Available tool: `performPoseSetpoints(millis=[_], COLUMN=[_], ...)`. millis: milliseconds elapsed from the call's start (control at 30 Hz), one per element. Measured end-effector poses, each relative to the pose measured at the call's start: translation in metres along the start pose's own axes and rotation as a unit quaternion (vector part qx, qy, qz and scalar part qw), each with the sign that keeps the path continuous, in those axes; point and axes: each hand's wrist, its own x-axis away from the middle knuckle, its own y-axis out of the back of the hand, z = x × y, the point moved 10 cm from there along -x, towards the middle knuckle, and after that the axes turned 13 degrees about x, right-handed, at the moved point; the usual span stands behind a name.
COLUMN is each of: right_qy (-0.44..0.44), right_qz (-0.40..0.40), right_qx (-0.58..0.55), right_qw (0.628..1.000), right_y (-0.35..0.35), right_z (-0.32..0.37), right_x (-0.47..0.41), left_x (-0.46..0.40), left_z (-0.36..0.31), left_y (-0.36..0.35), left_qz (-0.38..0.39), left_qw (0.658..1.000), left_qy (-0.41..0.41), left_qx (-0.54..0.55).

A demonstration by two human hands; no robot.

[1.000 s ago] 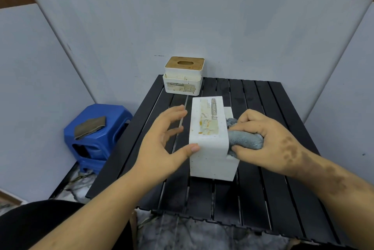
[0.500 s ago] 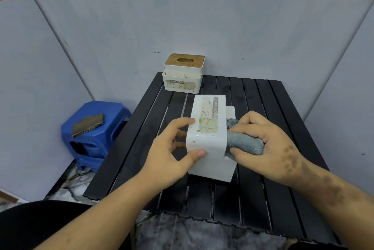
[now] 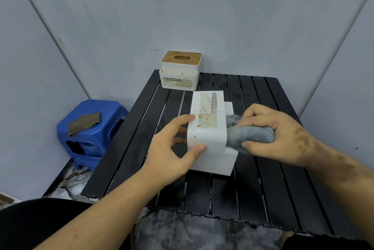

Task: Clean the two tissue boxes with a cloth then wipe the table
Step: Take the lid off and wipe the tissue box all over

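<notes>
Grey walls closed in around the black slatted worktop (image 3: 263, 169). At its far edge stood a white tissue box with a wooden lid (image 3: 180, 70), upright, its slot showing nothing inside. Nearer, the second tissue box (image 3: 206, 128) lay on its side at mid-worktop, long axis running away from the person, stained label up (contents hidden). The left hand (image 3: 172, 148) gripped its left side, thumb on the near corner. The right hand (image 3: 279, 134) clenched a grey cloth (image 3: 247, 134) against its right side.

near tissue box (image 3: 206, 128): white, stained, on side | grey cloth (image 3: 249, 135): bunched against it
</notes>
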Motion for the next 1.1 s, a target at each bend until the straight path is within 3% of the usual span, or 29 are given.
performPoseSetpoints(millis=[100,200,367,433,567,700,867,1100], right_qy=[-0.025,0.018,0.030,0.019,-0.007,-0.008,-0.003,-0.041], right_qz=[-0.056,-0.071,0.069,0.080,-0.024,-0.154,-0.085,-0.077], right_qx=[0.010,0.022,0.023,0.039,0.009,0.006,0.053,0.135], right_qw=[0.998,0.997,0.997,0.996,1.000,0.988,0.995,0.987], right_y=[-0.002,-0.020,-0.001,0.017,0.060,0.069,0.002,0.007], right_z=[-0.004,0.018,0.002,-0.013,-0.028,0.003,0.035,0.016], right_x=[-0.002,-0.003,0.005,0.007,0.006,-0.006,-0.040,-0.112], left_x=[0.000,0.000,0.000,0.000,0.000,0.001,0.001,0.000], left_z=[0.001,-0.001,-0.001,-0.001,0.001,0.004,0.002,0.004], left_y=[-0.002,-0.003,-0.002,-0.002,-0.001,-0.001,-0.001,-0.002], left_qz=[-0.001,0.003,0.008,0.010,0.014,0.009,0.004,0.003], left_qw=[1.000,1.000,1.000,1.000,1.000,1.000,1.000,1.000], left_qy=[-0.006,-0.012,-0.011,-0.011,-0.007,-0.006,-0.017,-0.025], left_qx=[0.001,-0.010,-0.018,-0.014,-0.009,-0.004,-0.002,-0.017])
